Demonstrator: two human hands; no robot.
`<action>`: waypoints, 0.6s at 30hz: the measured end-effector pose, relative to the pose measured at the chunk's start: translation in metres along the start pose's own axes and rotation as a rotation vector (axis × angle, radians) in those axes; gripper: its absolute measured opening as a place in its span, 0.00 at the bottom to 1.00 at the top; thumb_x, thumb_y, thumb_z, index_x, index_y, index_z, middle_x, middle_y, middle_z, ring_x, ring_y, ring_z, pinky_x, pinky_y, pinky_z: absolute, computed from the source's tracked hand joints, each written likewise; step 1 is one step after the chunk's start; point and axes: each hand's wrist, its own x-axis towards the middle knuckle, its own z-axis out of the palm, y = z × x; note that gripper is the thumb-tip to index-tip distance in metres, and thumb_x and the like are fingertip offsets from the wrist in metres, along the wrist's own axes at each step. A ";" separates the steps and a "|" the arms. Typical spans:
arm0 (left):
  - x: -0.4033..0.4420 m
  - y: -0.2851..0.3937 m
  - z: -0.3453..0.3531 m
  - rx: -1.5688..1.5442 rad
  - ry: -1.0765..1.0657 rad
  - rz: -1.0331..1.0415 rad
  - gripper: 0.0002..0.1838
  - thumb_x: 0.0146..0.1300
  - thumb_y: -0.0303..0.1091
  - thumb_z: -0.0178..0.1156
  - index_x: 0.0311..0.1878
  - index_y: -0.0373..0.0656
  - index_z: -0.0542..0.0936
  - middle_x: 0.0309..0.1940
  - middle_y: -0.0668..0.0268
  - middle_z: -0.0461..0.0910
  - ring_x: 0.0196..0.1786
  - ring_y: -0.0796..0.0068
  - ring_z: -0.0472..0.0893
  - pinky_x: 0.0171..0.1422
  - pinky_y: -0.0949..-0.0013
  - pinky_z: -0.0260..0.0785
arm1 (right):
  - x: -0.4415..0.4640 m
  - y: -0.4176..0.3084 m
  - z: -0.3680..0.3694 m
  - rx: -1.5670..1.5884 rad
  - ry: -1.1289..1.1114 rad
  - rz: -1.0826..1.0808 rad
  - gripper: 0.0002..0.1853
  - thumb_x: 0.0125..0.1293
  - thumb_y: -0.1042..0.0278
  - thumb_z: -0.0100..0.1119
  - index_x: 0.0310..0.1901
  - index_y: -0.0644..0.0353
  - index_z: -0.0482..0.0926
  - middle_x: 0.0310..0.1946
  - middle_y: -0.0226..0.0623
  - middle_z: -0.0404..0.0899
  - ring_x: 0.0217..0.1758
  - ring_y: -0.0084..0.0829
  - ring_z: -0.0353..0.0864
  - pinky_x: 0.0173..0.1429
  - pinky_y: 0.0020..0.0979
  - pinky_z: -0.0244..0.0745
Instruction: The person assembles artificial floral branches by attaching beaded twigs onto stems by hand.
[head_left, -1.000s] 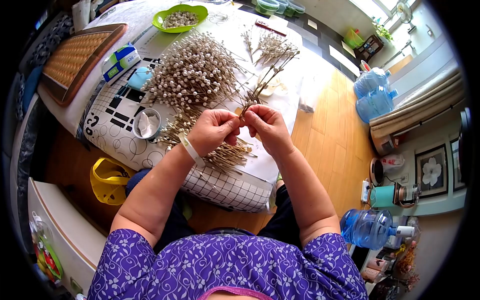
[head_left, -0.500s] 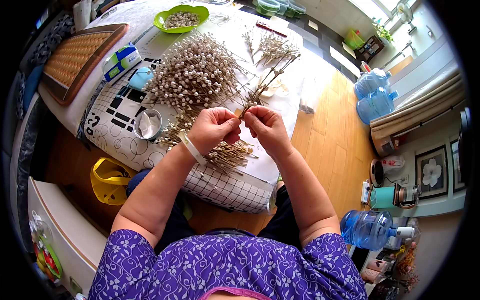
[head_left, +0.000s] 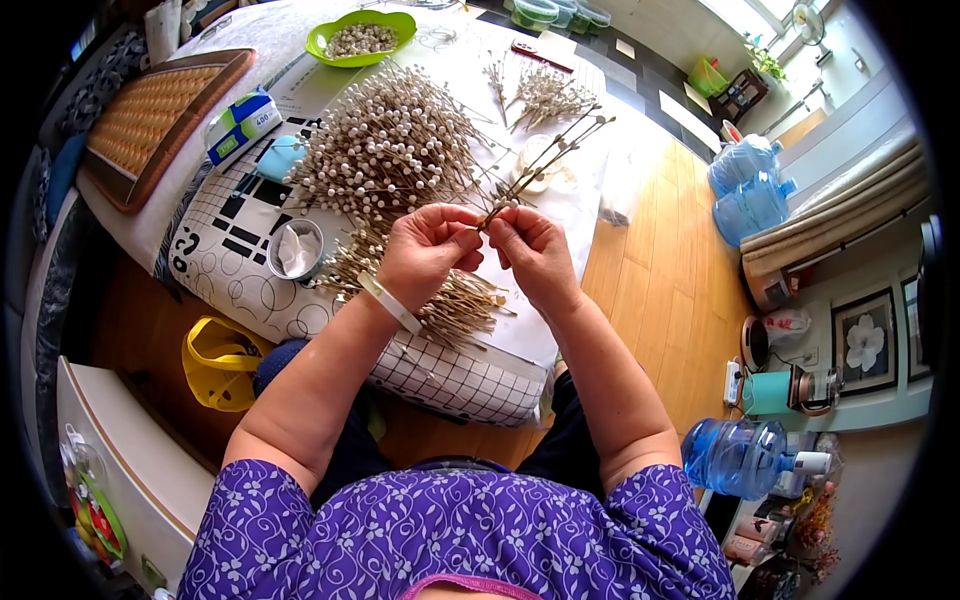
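A thin brown artificial flower stem (head_left: 548, 160) with small dark buds slants up and away from my fingertips, over the table. My left hand (head_left: 432, 252) pinches near its lower end. My right hand (head_left: 535, 250) pinches the same spot from the other side, thumb against fingers, so the joint between them is mostly hidden. Just beyond my hands lies a big heap of white-tipped stems (head_left: 385, 140). Its cut ends (head_left: 465, 315) poke out below my left wrist. Cream-coloured round pieces (head_left: 560, 180) lie partly behind the held stem.
Smaller sprigs (head_left: 550, 95) and a red phone (head_left: 542, 57) lie at the table's far right. A green bowl (head_left: 318, 42) of beads stands at the back. To the left are a cup with white tissue (head_left: 297, 250), a blue item (head_left: 281, 158) and a tissue pack (head_left: 243, 125).
The tan strip that showed at my left fingertips is no longer visible. The held stem has tilted slightly to the right, and my fingers have shifted a little around its base.
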 end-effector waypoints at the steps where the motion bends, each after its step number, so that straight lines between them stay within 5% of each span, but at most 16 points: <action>1: 0.001 -0.001 -0.001 0.002 -0.006 0.017 0.05 0.57 0.22 0.56 0.38 0.39 0.76 0.25 0.65 0.78 0.27 0.80 0.77 0.33 0.77 0.74 | -0.001 -0.001 0.001 0.001 0.001 0.000 0.05 0.62 0.72 0.52 0.32 0.63 0.75 0.21 0.26 0.71 0.21 0.14 0.65 0.24 0.16 0.61; 18: -0.002 -0.006 0.004 0.318 0.071 0.344 0.05 0.58 0.21 0.55 0.38 0.35 0.76 0.27 0.67 0.77 0.29 0.83 0.77 0.35 0.80 0.73 | 0.000 -0.002 0.007 0.080 0.043 0.005 0.04 0.58 0.73 0.54 0.28 0.63 0.75 0.20 0.24 0.73 0.20 0.12 0.68 0.24 0.16 0.64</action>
